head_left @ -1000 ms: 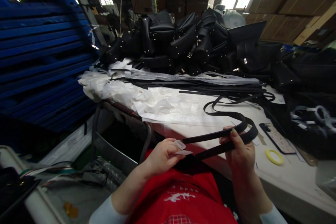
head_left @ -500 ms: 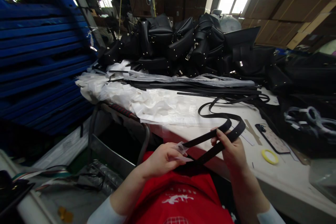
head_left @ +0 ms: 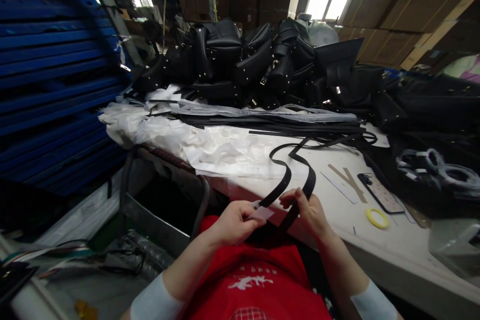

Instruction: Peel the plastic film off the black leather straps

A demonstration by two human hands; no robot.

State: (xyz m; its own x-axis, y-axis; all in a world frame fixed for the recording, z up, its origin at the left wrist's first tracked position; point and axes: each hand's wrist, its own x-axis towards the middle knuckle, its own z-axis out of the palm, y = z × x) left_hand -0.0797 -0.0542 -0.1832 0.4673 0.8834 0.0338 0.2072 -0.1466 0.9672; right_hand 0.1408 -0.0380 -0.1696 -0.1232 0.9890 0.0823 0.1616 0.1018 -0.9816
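Observation:
A long black strap (head_left: 280, 188) loops from the table edge toward me, two lengths of it running side by side. My left hand (head_left: 238, 222) is closed on one end of the strap, with a small whitish translucent film piece (head_left: 262, 213) pinched in the same fingers. On the other length my right hand (head_left: 312, 214) is closed, thumb against the strap and fingertips pointing at the left hand. The strap's lower part hangs in front of the table edge, where it is hard to make out. Its far part curls back across the white table (head_left: 326, 160).
Crumpled white film sheets (head_left: 150, 127) and a bundle of black straps (head_left: 262, 123) lie ahead, with piled black bags (head_left: 221, 42) behind. At right are a phone (head_left: 378, 194), a yellow tape ring (head_left: 377, 218) and tan strips (head_left: 348, 182). A metal-framed chair (head_left: 165, 222) stands at left.
My right hand has moved left, closer to my left hand, and the strap's loop has shifted left and narrowed. The left hand still grips the strap end and film. The view has turned slightly.

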